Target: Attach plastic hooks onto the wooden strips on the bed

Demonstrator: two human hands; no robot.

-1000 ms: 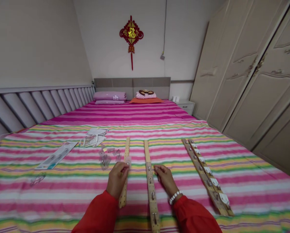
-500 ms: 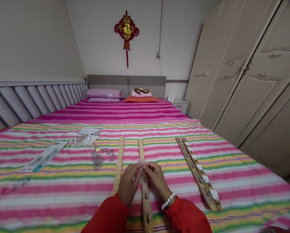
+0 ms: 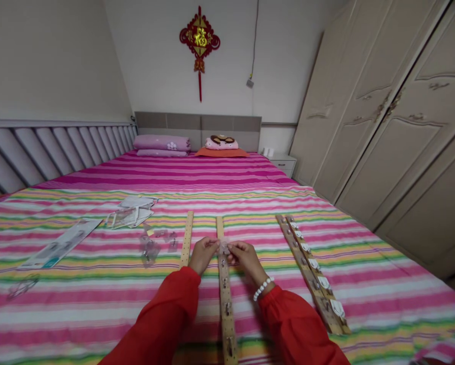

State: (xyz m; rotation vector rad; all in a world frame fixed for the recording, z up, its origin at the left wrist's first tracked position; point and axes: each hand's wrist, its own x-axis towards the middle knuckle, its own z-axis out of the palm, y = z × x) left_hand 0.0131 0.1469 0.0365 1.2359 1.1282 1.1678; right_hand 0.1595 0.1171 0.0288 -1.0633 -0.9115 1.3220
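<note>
A narrow wooden strip with holes (image 3: 220,226) lies lengthwise on the bed in front of me. Several small shiny metal pieces (image 3: 228,308) sit in a row along its near part. Over the strip's upper half, my left hand (image 3: 205,255) and my right hand (image 3: 246,258) pinch opposite sides of a small clear plastic bag (image 3: 223,245). Whatever is inside the bag is too small to make out. Left of my hands lies a second strip with holes (image 3: 187,235), partly covered by my left hand and sleeve.
Several small clear bags (image 3: 149,251) lie to the left, near flat white packets (image 3: 132,213), a long clear package (image 3: 62,244) and a thin loop (image 3: 24,286). At right, two filled strips (image 3: 313,274) lie side by side on the striped bedsheet (image 3: 265,314).
Both hands have moved slightly up along the middle strip with the bag. The left hand has shifted to the bag's side, uncovering more metal pieces below.
</note>
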